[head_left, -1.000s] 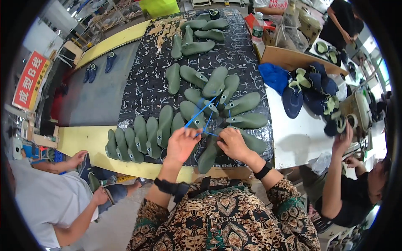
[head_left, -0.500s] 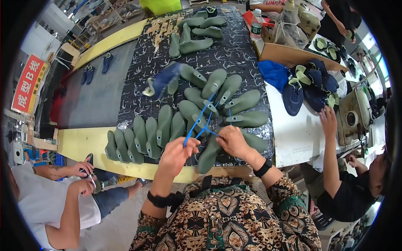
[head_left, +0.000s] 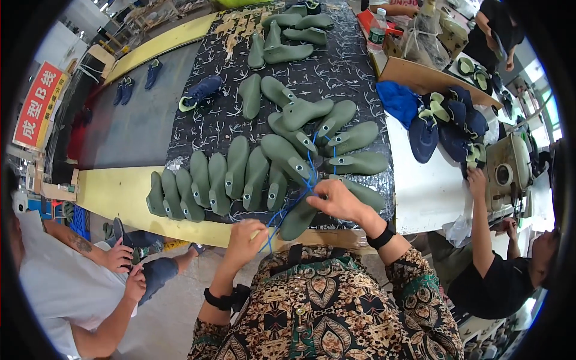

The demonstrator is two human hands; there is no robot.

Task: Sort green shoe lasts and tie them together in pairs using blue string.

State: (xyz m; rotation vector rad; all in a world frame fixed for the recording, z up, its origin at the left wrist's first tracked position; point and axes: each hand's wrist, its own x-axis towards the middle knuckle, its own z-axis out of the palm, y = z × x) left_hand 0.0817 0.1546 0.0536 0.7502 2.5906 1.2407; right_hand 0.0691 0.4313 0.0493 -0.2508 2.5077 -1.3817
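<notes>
A thin blue cord (head_left: 280, 215) runs through and between several green shoe lasts, with a tangle of it beside my right fingertips. My left hand (head_left: 245, 242), close to my body at the table's front edge, is closed around the cord's near end. Pinched at the tangle is my right hand (head_left: 337, 201), just above a last (head_left: 298, 219) that points toward me. Beyond it, more lasts (head_left: 282, 157) lie fanned out, and one (head_left: 307, 112) rests across others. To the left, several lasts (head_left: 237, 165) stand side by side in a row.
A navy shoe (head_left: 202, 92) lies on the black table cover (head_left: 198, 135). More lasts (head_left: 288, 53) sit at the far end. On the right are a blue cloth (head_left: 397, 103), piled navy shoes (head_left: 423, 139) and a co-worker's hand (head_left: 477, 182). Another person (head_left: 78, 282) works at left.
My left hand has come down toward me, drawing the cord low. A blurred navy shoe has moved left and away and now lies still. One last now lies crosswise among the fanned ones.
</notes>
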